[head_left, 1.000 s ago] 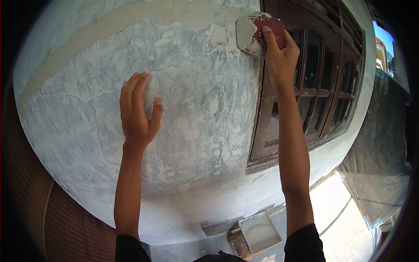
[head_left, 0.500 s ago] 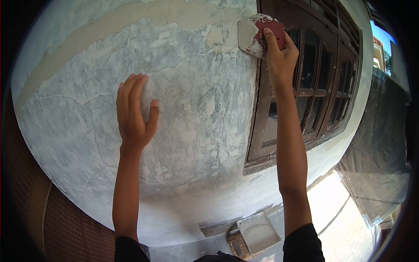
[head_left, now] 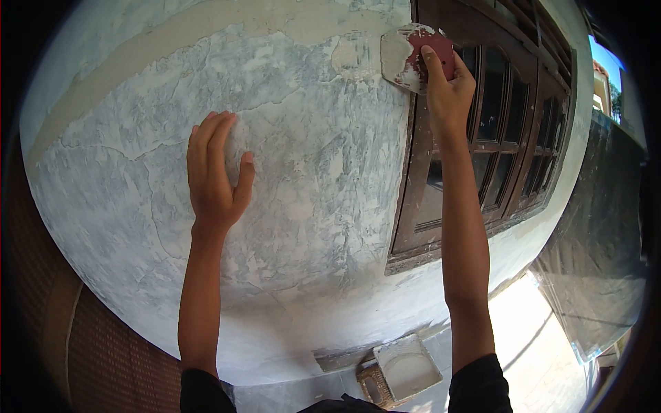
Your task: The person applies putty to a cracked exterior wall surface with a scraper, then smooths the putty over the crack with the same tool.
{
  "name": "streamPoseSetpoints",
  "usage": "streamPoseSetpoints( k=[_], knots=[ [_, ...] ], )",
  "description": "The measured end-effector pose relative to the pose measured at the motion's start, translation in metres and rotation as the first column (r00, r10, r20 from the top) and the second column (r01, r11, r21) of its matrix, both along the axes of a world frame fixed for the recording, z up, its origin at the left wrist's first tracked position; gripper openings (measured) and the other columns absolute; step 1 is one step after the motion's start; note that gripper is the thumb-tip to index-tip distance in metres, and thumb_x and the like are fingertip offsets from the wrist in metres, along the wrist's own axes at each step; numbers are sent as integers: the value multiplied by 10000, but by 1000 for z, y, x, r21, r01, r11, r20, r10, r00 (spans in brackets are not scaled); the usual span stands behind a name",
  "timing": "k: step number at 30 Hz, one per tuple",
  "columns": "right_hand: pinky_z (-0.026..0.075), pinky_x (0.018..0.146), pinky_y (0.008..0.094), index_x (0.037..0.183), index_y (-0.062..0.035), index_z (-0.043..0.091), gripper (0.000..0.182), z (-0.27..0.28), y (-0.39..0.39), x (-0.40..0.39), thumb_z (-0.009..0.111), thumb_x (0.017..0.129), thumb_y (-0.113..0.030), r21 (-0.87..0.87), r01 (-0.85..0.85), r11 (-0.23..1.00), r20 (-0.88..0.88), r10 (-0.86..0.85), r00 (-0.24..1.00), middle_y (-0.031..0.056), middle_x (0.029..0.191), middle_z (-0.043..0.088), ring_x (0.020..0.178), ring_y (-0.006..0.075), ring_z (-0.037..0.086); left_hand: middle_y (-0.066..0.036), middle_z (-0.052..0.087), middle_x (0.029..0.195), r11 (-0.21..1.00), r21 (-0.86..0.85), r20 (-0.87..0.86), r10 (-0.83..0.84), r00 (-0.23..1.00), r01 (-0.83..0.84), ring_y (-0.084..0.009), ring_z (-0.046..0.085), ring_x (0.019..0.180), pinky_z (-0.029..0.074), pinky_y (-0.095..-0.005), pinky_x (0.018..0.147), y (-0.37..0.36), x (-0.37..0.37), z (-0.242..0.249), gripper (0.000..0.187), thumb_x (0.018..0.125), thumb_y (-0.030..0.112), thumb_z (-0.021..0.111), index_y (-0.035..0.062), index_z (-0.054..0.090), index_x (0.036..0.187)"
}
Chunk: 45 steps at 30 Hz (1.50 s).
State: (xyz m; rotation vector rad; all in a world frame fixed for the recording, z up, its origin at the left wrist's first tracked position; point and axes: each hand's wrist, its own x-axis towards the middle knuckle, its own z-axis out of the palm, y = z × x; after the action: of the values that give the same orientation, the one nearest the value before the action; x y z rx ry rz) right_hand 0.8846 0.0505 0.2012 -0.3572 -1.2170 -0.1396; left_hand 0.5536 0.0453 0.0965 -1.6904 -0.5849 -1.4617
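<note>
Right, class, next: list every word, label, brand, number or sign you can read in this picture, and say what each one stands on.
There are none to read.
Scraper in the right hand: no lettering shows.
Wall and window frame: only patches, cracks and specks.
Tray: no label shows.
Floor: a small pale mark, too small to tell whether it is writing.

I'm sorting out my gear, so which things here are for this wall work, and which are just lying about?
Seemingly in use:
- Scraper, in the right hand
- Patchy wall
- Tray of pale paste, probably

Seemingly not in use:
- Window, fixed in place
- Dark sheeting

Can't tell:
- Wicker piece by the tray
</note>
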Motion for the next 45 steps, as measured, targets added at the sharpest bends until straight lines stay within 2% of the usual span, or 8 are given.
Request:
streamPoseSetpoints(
  k=[19, 21, 25, 29, 33, 39, 41, 45],
  knots=[
    [500, 746, 233, 1087, 54, 694, 274, 0, -9, -21, 699, 946, -181, -46, -37, 998, -1, 37, 999, 58, 933, 719, 823, 79, 621, -162, 493, 1411, 1000, -12, -11, -8, 1000, 8, -357, 425, 1366, 314, -513, 1148, -1, -2, 0, 479, 937, 133, 570, 14, 491, 1394],
    [502, 746, 234, 1069, 56, 696, 273, 4, -12, -31, 700, 943, -186, 25, -131, 991, -8, 131, 991, 60, 934, 722, 819, 79, 624, -143, 528, 1394, 1000, -2, 10, -16, 1000, 16, -330, 458, 1361, 296, -541, 1166, 0, 0, 0, 493, 899, 135, 589, 30, 518, 1376],
    [508, 737, 242, 1052, 53, 698, 262, -1, -11, -48, 705, 934, -181, 13, 52, 999, 79, -53, 995, 66, 911, 727, 815, 83, 631, -144, 526, 1397, 1000, -4, 13, 10, 1000, -10, -330, 458, 1362, 295, -540, 1167, -3, 1, 1, 495, 901, 138, 589, 30, 516, 1379],
    [515, 743, 250, 1046, 53, 698, 261, 2, -9, -42, 705, 934, -182, -6, -81, 997, 4, 81, 997, 73, 905, 732, 804, 91, 641, -143, 524, 1401, 1000, -9, 10, -4, 1000, 4, -331, 455, 1365, 294, -539, 1169, -1, -1, 0, 495, 902, 137, 587, 30, 515, 1380],
    [515, 739, 248, 1053, 56, 696, 263, -2, -13, -51, 700, 939, -181, 5, 72, 997, 87, -72, 994, 76, 903, 733, 803, 95, 645, -142, 524, 1400, 1000, -9, 9, 2, 1000, -2, -329, 453, 1368, 293, -540, 1170, -2, 0, 0, 495, 905, 141, 584, 26, 514, 1381],
    [529, 748, 275, 1062, 53, 695, 297, 0, -11, -47, 718, 924, -209, -14, -76, 997, 12, 76, 997, 96, 910, 742, 820, 113, 664, -139, 522, 1400, 1000, -3, 5, 14, 1000, -14, -326, 451, 1369, 294, -542, 1168, -1, 0, 0, 500, 902, 143, 584, 30, 512, 1384],
    [528, 743, 262, 1060, 60, 694, 276, -1, -9, -50, 705, 932, -185, -12, 128, 992, 87, -126, 988, 88, 914, 742, 821, 113, 666, -138, 521, 1401, 1000, -5, 5, 8, 1000, -8, -325, 452, 1368, 295, -543, 1168, -1, 1, 1, 500, 901, 142, 585, 31, 513, 1383],
    [533, 757, 279, 1073, 61, 692, 327, 6, -13, -44, 727, 917, -223, 25, -53, 998, 17, 53, 998, 92, 906, 740, 818, 118, 667, -134, 524, 1399, 1000, -13, 7, -6, 1000, 6, -322, 454, 1367, 296, -543, 1168, 0, -1, 0, 498, 898, 138, 588, 34, 516, 1379]
  ],
)
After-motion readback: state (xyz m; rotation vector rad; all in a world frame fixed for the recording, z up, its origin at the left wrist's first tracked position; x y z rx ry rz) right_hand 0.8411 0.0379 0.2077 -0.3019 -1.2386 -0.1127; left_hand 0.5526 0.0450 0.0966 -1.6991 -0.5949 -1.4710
